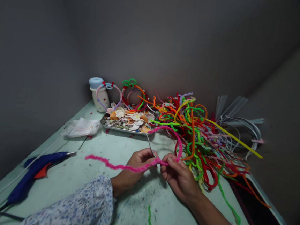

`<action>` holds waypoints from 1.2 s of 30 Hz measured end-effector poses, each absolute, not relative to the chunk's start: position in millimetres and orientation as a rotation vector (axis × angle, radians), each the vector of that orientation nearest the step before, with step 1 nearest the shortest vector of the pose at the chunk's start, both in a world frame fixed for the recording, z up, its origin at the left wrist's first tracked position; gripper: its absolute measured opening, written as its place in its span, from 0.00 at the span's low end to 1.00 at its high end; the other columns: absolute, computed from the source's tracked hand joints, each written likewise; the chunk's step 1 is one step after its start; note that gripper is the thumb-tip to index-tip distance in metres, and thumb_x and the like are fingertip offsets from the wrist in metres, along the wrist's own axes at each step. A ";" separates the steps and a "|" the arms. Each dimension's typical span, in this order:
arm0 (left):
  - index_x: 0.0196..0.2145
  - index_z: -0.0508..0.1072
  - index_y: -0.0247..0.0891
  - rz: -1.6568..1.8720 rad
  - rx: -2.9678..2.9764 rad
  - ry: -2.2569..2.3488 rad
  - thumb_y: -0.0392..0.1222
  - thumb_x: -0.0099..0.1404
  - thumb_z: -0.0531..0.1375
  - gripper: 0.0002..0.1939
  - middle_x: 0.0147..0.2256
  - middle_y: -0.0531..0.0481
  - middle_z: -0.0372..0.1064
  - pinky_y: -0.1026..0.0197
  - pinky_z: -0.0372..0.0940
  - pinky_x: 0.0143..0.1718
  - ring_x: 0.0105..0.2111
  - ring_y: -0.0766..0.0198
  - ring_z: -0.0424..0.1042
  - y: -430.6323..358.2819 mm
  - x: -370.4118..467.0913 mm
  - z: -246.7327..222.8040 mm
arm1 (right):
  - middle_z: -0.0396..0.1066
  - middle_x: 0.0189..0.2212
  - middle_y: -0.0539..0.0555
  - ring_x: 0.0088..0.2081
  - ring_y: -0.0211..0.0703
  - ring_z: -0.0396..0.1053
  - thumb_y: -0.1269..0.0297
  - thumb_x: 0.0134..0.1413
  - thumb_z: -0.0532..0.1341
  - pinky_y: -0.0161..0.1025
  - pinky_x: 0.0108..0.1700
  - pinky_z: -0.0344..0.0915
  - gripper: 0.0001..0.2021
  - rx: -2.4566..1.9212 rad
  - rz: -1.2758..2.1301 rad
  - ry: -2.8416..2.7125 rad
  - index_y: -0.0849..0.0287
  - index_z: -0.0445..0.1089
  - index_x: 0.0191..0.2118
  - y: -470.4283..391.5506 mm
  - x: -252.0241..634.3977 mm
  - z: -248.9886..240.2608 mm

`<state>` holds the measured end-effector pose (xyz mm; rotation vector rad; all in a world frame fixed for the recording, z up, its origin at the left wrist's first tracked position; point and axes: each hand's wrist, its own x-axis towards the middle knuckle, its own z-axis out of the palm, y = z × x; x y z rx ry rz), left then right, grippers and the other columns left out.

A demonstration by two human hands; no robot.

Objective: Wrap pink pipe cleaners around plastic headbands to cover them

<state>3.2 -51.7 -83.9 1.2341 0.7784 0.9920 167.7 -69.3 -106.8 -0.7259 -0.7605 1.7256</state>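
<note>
While the left hand (136, 159) and the right hand (180, 180) pinch the pink fuzzy stem (119, 167) close together above the counter (130, 216), its loose tail runs left. Its curve rises toward the far side, nearer the right hand.

I've got a fuzzy pink pipe cleaner (124, 167) in view, running across the left hand (136, 162) and into the pinched fingers of the right hand (182, 180), while a thin white strip (149, 144) rises from the left fingers. On the surface (128, 212) I make out a metal tray (127, 130) of shells (136, 117), a blue-capped bottle (100, 99) at its left, a tangle of coloured pipe cleaners (197, 141) at its right and, nearer, a blue glue gun (30, 179).
</note>
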 end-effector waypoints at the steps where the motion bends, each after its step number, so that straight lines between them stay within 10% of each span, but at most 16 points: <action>1: 0.32 0.72 0.35 0.993 1.237 0.771 0.46 0.60 0.63 0.11 0.27 0.51 0.67 0.64 0.58 0.32 0.28 0.67 0.63 -52.1 3.0 -83.9 | 0.70 0.22 0.50 0.21 0.32 0.65 0.59 0.52 0.65 0.28 0.24 0.62 0.09 -0.730 1.724 -0.765 0.61 0.73 0.30 -69.4 167.6 -107.0; 36: 0.28 0.71 0.33 1.057 1.118 0.804 0.42 0.59 0.64 0.09 0.26 0.51 0.68 0.63 0.61 0.33 0.28 0.67 0.67 -49.6 4.7 -92.8 | 0.71 0.26 0.50 0.27 0.36 0.66 0.55 0.57 0.61 0.34 0.31 0.63 0.11 -0.997 1.377 -1.092 0.58 0.71 0.35 -72.8 165.3 -122.6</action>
